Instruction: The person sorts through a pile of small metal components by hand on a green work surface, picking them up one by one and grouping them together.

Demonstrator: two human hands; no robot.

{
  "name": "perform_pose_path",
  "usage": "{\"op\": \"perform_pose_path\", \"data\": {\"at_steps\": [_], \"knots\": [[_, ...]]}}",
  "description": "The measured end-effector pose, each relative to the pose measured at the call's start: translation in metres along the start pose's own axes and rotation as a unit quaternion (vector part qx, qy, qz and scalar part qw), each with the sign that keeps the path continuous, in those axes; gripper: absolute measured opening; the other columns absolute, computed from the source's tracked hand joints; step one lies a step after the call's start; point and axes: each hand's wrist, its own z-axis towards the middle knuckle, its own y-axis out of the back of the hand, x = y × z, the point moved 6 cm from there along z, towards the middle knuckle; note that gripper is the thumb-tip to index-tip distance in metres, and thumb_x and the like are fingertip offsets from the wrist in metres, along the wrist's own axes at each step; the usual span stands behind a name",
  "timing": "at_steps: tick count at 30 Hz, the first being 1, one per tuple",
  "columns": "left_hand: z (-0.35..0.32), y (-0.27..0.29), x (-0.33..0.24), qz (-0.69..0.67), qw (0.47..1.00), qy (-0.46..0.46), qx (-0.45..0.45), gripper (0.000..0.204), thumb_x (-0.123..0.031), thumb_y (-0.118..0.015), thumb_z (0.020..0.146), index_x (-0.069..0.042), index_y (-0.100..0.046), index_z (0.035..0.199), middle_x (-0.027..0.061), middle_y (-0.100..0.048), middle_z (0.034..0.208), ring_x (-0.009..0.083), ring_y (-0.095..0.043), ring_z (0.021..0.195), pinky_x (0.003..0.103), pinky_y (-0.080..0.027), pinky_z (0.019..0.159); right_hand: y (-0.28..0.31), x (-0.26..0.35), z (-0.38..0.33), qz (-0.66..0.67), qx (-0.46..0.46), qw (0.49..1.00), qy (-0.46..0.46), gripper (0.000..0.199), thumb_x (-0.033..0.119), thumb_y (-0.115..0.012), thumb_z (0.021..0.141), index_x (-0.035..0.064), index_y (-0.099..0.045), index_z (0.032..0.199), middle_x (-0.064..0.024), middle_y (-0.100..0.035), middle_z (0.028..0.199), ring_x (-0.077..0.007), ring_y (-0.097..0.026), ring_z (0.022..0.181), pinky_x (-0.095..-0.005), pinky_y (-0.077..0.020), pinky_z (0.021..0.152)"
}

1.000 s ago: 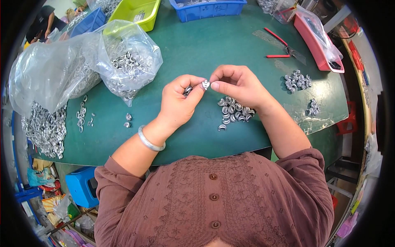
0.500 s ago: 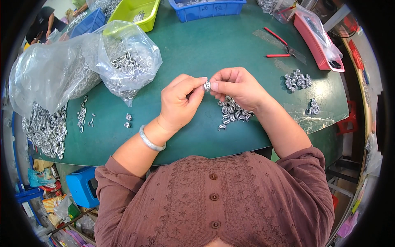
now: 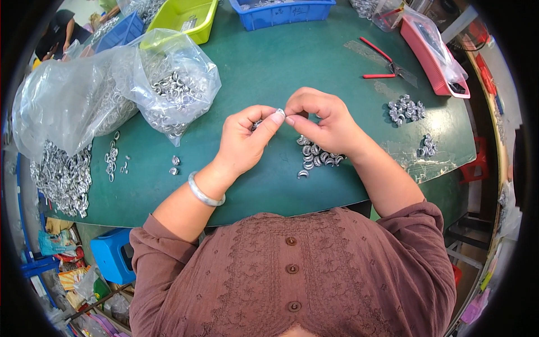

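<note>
Above the green table, my left hand [image 3: 242,140], with a pale bangle at its wrist, pinches a small curved silver metal ring piece [image 3: 281,112] between thumb and forefinger. More silver metal shows inside its curled fingers. My right hand [image 3: 328,121] meets it from the other side, thumb and forefinger closed at the piece's edge. My fingertips cover most of the piece. Just below the right hand lies a pile of curved silver pieces [image 3: 317,156]. Two small silver pieces [image 3: 175,160] lie left of my left forearm.
Clear plastic bags of silver rings [image 3: 174,106] stand at the left, beside a heap of linked rings [image 3: 63,177]. Red-handled pliers [image 3: 387,66] and smaller clusters of silver pieces [image 3: 406,110] lie right. Green [image 3: 205,35], blue [image 3: 283,17] and pink [image 3: 429,62] bins line the far side.
My left thumb has come over the piece and the left fingers have shifted, so silver metal now shows inside them. My right fingers have curled tighter at the piece's edge.
</note>
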Motion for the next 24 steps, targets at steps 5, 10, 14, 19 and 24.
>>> {"op": "perform_pose_path", "data": {"at_steps": [5,10,14,19,24], "knots": [[0.000,-0.001,-0.004,-0.034,0.999,-0.015,-0.013,0.014,-0.011,-0.062,0.081,-0.001,-0.062,0.092,-0.0031,-0.055,0.073,0.0029,-0.046,0.065,0.017,-0.039,0.058,0.002,0.005,0.001,-0.042,-0.012,0.998,0.041,0.006,0.000,-0.061,0.074,0.0015,-0.057,0.079,-0.0060,-0.057,0.077,-0.0139,-0.056,0.068,-0.0253,-0.0441,0.058],[0.001,0.000,-0.006,-0.032,0.998,-0.047,-0.021,0.020,-0.004,-0.064,0.077,-0.001,-0.060,0.096,-0.0033,-0.053,0.074,0.0034,-0.046,0.068,0.017,-0.040,0.062,0.003,0.002,0.001,-0.027,-0.030,0.999,0.003,0.009,-0.002,-0.061,0.074,0.0014,-0.057,0.081,-0.0054,-0.056,0.077,-0.0125,-0.056,0.067,-0.0237,-0.0454,0.059],[0.000,0.000,-0.007,-0.045,0.997,-0.065,-0.017,0.023,-0.003,-0.065,0.076,-0.002,-0.060,0.098,-0.0038,-0.051,0.072,0.0036,-0.045,0.067,0.017,-0.039,0.061,0.004,0.001,0.001,-0.018,-0.032,0.999,-0.012,0.009,-0.001,-0.062,0.074,0.0012,-0.057,0.082,-0.0048,-0.056,0.078,-0.0107,-0.056,0.067,-0.0225,-0.0456,0.059],[0.002,0.000,-0.007,-0.054,0.996,-0.067,-0.012,0.024,-0.003,-0.064,0.076,-0.003,-0.057,0.099,-0.0035,-0.051,0.073,0.0038,-0.045,0.066,0.017,-0.038,0.060,0.010,-0.002,0.002,-0.047,-0.039,0.998,-0.012,0.008,-0.001,-0.060,0.075,0.0003,-0.057,0.083,-0.0054,-0.056,0.077,-0.0110,-0.055,0.066,-0.0233,-0.0446,0.059],[0.005,0.003,0.008,-0.222,0.971,0.090,0.007,0.017,-0.004,-0.055,0.080,-0.005,-0.050,0.097,0.0019,-0.053,0.080,0.0079,-0.049,0.067,0.020,-0.039,0.053,0.021,-0.019,0.001,-0.175,0.036,0.981,-0.073,0.007,0.000,-0.056,0.076,0.0001,-0.058,0.083,-0.0074,-0.055,0.076,-0.0166,-0.052,0.067,-0.0262,-0.0426,0.061]]}}
